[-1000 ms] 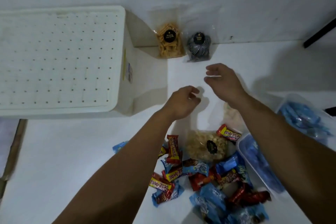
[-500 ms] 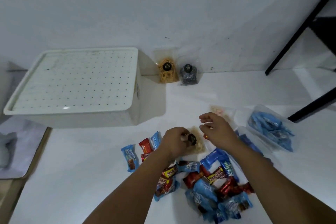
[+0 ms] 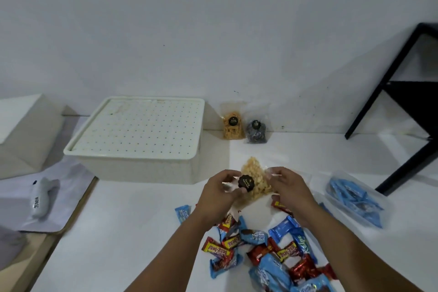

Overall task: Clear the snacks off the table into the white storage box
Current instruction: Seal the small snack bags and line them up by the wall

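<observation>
We hold a clear bag of pale puffed snacks (image 3: 254, 179) above the middle of the white table (image 3: 142, 232), our left hand (image 3: 219, 193) pinching its black-stickered side, our right hand (image 3: 288, 185) gripping the opposite edge. The white storage box (image 3: 139, 140), its perforated lid on, sits at the table's far left against the wall. Two more bags, an orange one (image 3: 233, 125) and a dark one (image 3: 256, 131), stand along the far edge beside it. Wrapped candies (image 3: 267, 253) lie scattered at the near edge.
</observation>
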